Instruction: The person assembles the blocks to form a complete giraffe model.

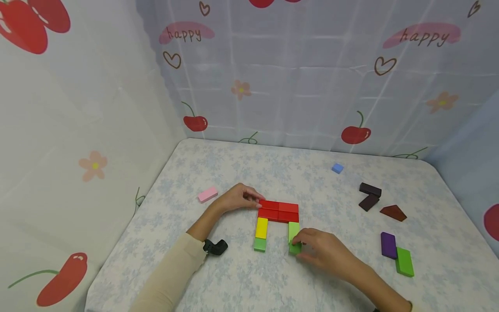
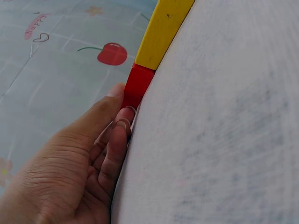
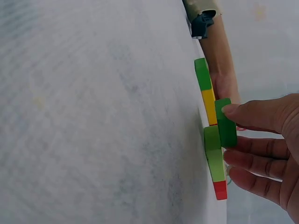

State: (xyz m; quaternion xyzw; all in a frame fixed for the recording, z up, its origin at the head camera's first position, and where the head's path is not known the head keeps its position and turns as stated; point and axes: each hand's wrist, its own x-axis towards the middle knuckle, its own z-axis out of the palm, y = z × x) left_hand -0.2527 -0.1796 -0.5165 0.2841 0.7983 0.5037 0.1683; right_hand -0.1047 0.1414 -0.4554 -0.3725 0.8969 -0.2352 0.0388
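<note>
My left hand (image 1: pixel 238 197) rests its fingertips against the left end of the red blocks (image 1: pixel 288 209), which lie side by side; in the left wrist view the thumb touches the edge of a red block (image 2: pixel 138 86). My right hand (image 1: pixel 325 251) pinches a green block (image 3: pixel 226 122) between thumb and fingers. That block overlaps the near end of a light green block (image 1: pixel 294 229) below the red row's right side. A yellow block (image 1: pixel 261 228) with another green block (image 1: pixel 260 245) at its near end extends from the row's left side.
A pink block (image 1: pixel 208 194) lies left of my left hand. Farther right are a small blue block (image 1: pixel 337 168), two dark blocks (image 1: pixel 370 189), a brown angular piece (image 1: pixel 393 212), a purple block (image 1: pixel 388 245) and a bright green block (image 1: pixel 404 261). Printed curtains stand behind the table.
</note>
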